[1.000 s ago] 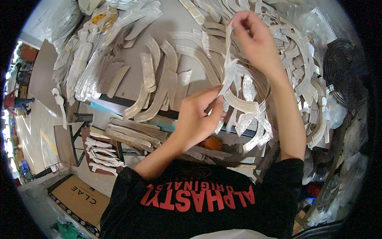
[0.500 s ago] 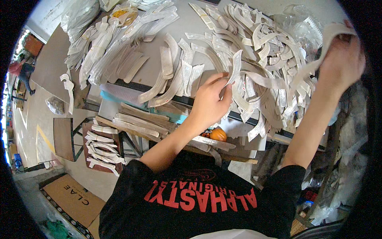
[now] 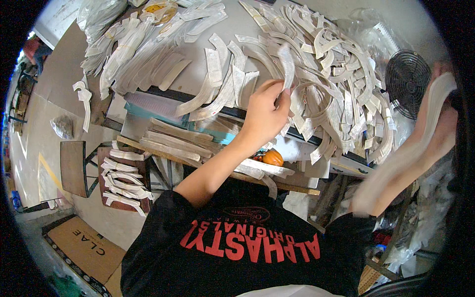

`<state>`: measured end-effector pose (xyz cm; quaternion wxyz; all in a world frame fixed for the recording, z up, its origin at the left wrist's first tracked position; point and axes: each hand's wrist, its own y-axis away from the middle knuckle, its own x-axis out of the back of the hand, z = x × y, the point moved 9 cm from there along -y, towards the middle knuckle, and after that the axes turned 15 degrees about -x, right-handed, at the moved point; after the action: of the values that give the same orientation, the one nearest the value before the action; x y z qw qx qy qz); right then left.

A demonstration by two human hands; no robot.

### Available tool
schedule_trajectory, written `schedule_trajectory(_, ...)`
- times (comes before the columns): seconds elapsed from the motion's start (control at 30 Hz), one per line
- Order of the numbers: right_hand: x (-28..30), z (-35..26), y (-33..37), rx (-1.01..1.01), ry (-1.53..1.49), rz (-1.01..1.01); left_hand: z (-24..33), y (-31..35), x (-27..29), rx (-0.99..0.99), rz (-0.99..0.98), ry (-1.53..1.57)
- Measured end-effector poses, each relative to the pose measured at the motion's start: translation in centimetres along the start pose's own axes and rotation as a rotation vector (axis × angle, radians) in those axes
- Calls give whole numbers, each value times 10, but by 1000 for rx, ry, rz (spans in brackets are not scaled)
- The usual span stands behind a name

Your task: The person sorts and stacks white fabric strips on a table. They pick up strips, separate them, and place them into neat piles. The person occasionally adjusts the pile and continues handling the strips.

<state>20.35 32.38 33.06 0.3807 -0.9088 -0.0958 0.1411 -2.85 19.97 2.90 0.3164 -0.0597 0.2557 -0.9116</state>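
My left hand [image 3: 267,111] is above the table's near edge, its thumb and fingers pinched on a short curved off-white strip [image 3: 286,64] that stands up from the grip. Far out at the right rim, my right hand [image 3: 442,111] is smeared by motion and partly hidden. A long curved off-white strip [image 3: 426,141] is with it, running down along my forearm. I take it to be held, though the fingers do not show clearly. A big loose heap of similar curved strips [image 3: 341,74] lies to the right of my left hand.
Bundled strips [image 3: 123,54] and plastic bags [image 3: 99,17] fill the table's left part. Below the edge, a shelf holds more strips [image 3: 173,143] and an orange object [image 3: 272,158]. A stool [image 3: 143,173] bears several strips. A black round fan grille [image 3: 407,81] stands at right.
My right hand has moved outward and down, and its strip now hangs along the forearm, uncovering the fan grille. My left hand stays nearly in place with its strip.
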Motion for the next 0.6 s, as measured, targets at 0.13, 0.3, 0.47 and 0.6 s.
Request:
schedule_trajectory(0.13, -60, 19, 83, -256, 61, -214, 11, 26, -12, 172, -174, 441)
schedule_trajectory(0.3, -117, 71, 173, -268, 502, -570, 64, 77, -18, 538, -361, 723)
schedule_trajectory(0.47, -131, 88, 202, -259, 486, -536, 61, 95, -1, 480, -282, 558)
schedule_trajectory(0.6, -137, 102, 216, -334, 372, -476, 64, 103, 0, 501, -302, 671)
